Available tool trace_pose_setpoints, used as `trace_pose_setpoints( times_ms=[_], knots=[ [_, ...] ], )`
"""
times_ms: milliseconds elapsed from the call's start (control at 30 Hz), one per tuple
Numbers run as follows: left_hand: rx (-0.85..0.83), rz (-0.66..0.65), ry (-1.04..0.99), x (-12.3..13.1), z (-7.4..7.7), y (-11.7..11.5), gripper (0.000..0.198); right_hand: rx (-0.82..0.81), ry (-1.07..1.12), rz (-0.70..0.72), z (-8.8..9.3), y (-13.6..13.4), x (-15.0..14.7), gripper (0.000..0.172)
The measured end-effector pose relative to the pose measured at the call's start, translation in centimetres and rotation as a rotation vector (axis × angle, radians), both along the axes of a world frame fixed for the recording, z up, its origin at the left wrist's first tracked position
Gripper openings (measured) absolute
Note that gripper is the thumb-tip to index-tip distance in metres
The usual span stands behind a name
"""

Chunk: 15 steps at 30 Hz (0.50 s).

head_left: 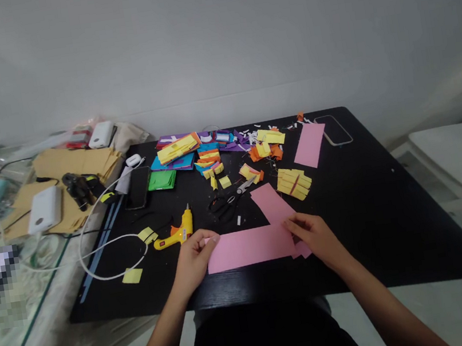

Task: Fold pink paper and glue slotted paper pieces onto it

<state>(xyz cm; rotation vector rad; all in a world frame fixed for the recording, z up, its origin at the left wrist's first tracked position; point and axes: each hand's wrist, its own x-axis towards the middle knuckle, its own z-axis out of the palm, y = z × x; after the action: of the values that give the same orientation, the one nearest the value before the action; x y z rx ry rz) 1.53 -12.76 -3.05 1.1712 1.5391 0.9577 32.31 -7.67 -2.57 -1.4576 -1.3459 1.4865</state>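
Pink strip (251,247): a long band of coloured paper lying flat near the front edge of the black table (394,218), held at both ends. Judged light, thin and limp; it should crease or tear readily and slide on the smooth top, so the short ends are the best places to grip. Left hand (195,256): narrow, thumb and fingers pinched on the left end. Right hand (316,235): fingers bent over the right end, holding it down. A second pink sheet (272,201) touches the strip's upper edge. Beyond lie scissors (229,201), a glue gun (177,234), yellow strips (294,182) and a paper pile (210,147). Hidden: the strip's right end and small pink pieces under the right hand; whether either thumb sits beneath the paper cannot be told. A patch at the far left is blurred.
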Motion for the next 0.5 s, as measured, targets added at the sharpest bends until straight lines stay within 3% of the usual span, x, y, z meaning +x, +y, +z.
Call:
trace_pose_setpoints(
  times_ms=[200,500],
  knots=[
    [-0.011,-0.061,-0.026,0.4,-0.1,-0.1,0.042,0.040,-0.034,0.077,0.3,-0.2,0.4,0.032],
    [0.019,-0.270,-0.047,3.0,0.1,-0.2,0.031,-0.064,-0.070,0.634,1.3,-0.2,-2.1,0.018]
  ],
)
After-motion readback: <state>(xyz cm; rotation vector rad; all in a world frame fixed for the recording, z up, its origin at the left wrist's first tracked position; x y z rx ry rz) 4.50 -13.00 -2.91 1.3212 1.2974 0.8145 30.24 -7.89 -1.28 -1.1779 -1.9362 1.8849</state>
